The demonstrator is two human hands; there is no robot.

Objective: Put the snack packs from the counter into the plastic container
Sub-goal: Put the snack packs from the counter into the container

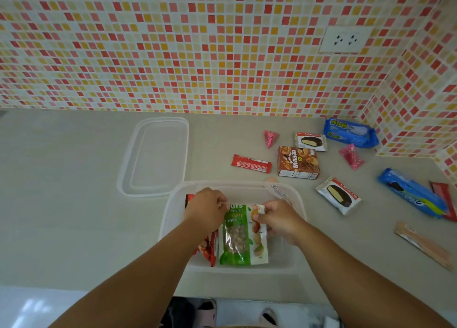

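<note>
Holding the green nut pack by its top corners, the left hand and right hand each pinch an edge inside the clear container. The pack lies flat, long axis running from near rim to far rim, its printed top toward the wall. A red pack lies just beside it on the left, partly under the left arm. The lid rests on the beige counter behind and to the left. More packs lie scattered to the right, among them a brown box and a red bar. Mosaic tiles cover the wall, which bears a socket.
</note>
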